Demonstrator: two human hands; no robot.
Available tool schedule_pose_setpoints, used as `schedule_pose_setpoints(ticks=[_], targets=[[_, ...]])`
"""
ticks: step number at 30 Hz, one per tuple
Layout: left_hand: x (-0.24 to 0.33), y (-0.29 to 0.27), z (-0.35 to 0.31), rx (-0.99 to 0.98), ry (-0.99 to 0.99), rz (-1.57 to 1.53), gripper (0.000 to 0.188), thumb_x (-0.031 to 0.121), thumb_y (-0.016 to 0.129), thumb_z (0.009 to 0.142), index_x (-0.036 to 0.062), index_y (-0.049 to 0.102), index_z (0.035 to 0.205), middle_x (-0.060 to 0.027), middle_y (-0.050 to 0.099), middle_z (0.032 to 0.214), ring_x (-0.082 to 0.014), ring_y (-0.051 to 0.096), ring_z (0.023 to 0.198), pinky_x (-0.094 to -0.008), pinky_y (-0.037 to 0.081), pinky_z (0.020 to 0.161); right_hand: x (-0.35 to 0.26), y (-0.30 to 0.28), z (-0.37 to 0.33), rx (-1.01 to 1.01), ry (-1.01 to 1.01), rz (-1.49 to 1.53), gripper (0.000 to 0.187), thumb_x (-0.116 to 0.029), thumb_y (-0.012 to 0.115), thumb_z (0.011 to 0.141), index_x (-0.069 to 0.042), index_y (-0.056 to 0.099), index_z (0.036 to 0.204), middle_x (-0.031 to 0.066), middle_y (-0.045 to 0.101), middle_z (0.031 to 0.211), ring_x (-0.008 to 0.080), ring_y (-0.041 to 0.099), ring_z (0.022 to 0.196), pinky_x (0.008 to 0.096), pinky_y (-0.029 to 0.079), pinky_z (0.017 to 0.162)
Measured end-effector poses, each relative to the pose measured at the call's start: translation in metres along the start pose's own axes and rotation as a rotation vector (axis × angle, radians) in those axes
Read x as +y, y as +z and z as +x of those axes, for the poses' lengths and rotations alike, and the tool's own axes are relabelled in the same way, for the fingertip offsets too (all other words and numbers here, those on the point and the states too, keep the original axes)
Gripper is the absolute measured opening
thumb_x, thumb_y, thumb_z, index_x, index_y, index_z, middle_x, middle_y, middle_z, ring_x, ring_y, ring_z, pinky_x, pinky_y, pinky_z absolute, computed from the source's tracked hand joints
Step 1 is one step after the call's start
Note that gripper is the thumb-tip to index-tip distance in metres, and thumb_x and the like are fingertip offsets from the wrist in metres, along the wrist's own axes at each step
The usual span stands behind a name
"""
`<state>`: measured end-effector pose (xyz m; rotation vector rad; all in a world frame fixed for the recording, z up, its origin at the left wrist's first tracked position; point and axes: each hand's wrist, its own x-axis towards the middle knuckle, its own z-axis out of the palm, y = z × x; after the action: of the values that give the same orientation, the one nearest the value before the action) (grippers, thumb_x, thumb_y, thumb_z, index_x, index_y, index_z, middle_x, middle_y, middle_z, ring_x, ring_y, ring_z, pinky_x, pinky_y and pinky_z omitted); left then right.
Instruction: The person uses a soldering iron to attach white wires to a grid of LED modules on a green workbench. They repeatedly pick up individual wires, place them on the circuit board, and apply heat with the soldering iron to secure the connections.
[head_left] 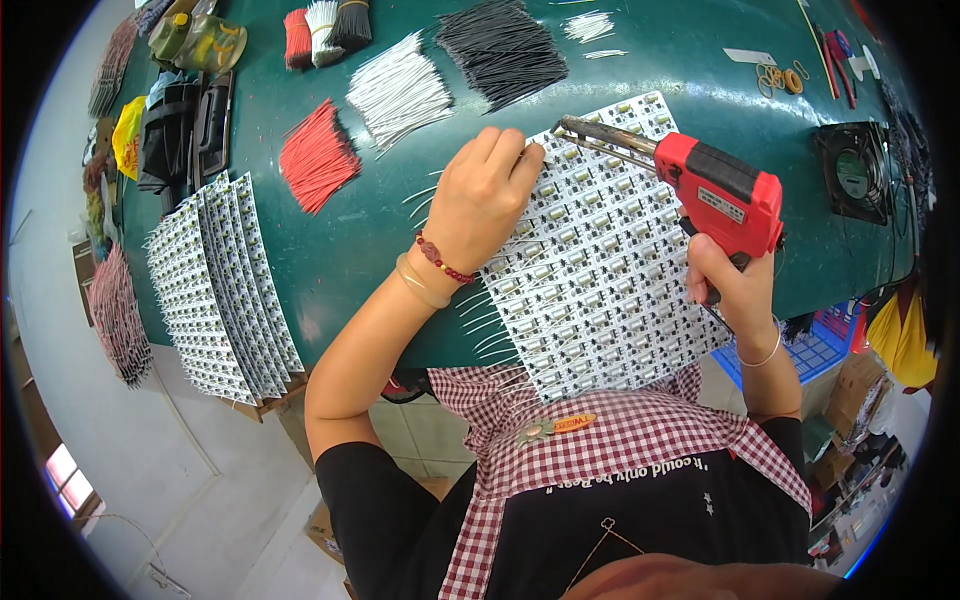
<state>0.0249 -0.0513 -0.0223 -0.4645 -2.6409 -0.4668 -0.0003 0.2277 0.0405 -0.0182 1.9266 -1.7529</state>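
Note:
A large white circuit board panel, covered in rows of small components, lies at the table's near edge. White wires stick out along its left side. My right hand is wrapped round the grip of a red and black soldering gun. The gun's tip rests over the panel's far left corner, close to my left hand. My left hand is closed in a pinch at that corner; whatever its fingertips hold is hidden behind the knuckles.
Piles of red wires, white wires and black wires lie beyond my left hand. Stacked circuit panels stand at the left. A black fan sits at the right, with a blue basket below the table edge.

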Motion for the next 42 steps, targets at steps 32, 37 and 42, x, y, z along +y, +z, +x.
schedule_pose_setpoints(ticks=[32, 37, 42], targets=[[-0.014, 0.0, 0.007, 0.013, -0.049, -0.044, 0.025, -0.003, 0.069, 0.071, 0.0068, 0.073, 0.093, -0.0056, 0.052, 0.075, -0.021, 0.057, 0.068, -0.0332, 0.048, 0.059, -0.005, 0.006, 0.002, -0.036, -0.017, -0.009, 0.019, -0.013, 0.07, 0.091, 0.0, 0.061, 0.101, -0.0013, 0.057, 0.062, 0.0048, 0.051, 0.044, 0.0212, 0.038, 0.04], [-0.014, 0.001, 0.007, 0.017, -0.046, -0.058, 0.025, -0.004, 0.068, 0.071, 0.006, 0.073, 0.093, -0.0061, 0.051, 0.075, -0.0213, 0.057, 0.069, -0.0333, 0.048, 0.06, -0.001, 0.005, 0.003, -0.039, -0.012, -0.031, 0.024, -0.013, 0.071, 0.09, 0.001, 0.06, 0.107, -0.0018, 0.057, 0.064, 0.0047, 0.051, 0.045, 0.021, 0.039, 0.041], [-0.016, 0.003, 0.006, 0.019, -0.045, -0.039, 0.024, -0.003, 0.068, 0.071, 0.0063, 0.072, 0.092, -0.0061, 0.051, 0.076, -0.0212, 0.056, 0.069, -0.0333, 0.048, 0.06, -0.003, 0.009, 0.002, -0.024, 0.04, -0.086, 0.027, -0.013, 0.072, 0.089, 0.0, 0.06, 0.109, -0.0019, 0.058, 0.067, 0.0044, 0.051, 0.047, 0.0208, 0.04, 0.043]])
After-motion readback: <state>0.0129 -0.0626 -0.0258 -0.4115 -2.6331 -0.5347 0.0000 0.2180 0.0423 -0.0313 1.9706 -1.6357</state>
